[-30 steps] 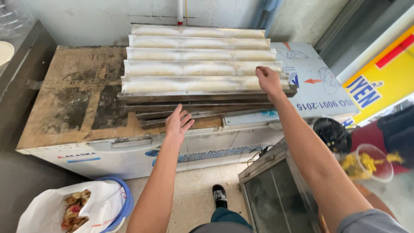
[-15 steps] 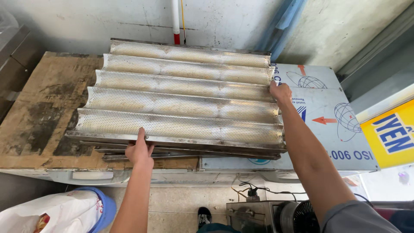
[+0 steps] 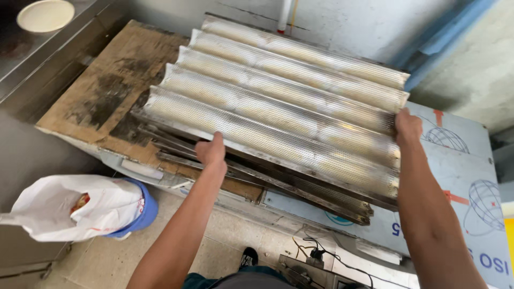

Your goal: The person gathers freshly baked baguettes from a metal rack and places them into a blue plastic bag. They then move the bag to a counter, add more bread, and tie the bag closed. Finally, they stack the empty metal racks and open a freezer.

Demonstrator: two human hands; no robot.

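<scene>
1. The perforated baguette tray [image 3: 278,120], a metal sheet with five long channels, is held on top of a stack of similar trays [image 3: 300,184] and lies skewed across them.
2. The left hand [image 3: 212,151] is closed as a grip on the tray's near long edge, fingers curled under the rim; the right hand [image 3: 408,127] is closed on the tray's short end, on the side away from the left grip.
3. Compared with half a second ago, the tray is seen turned at an angle, and both grips are now clamped on its edges where the left hand earlier lay flatter against the front. This is judged to mean that the top tray is being lifted or swung off the stack.
4. Beneath the left grip, a stained cardboard sheet [image 3: 101,91] is spread over the table [image 3: 134,170], a long white chest-like unit.
5. Under and beyond the right grip lies a pale blue-white panel [image 3: 471,187], rectangular, printed with globe outlines, red arrows and blue lettering.
6. Below and to the outside of the left grip, a white plastic bag [image 3: 80,206] is set in a blue bin [image 3: 145,208] on the tiled floor.
7. Far from both grips, a pale round bowl [image 3: 45,15] rests on a steel counter.
</scene>
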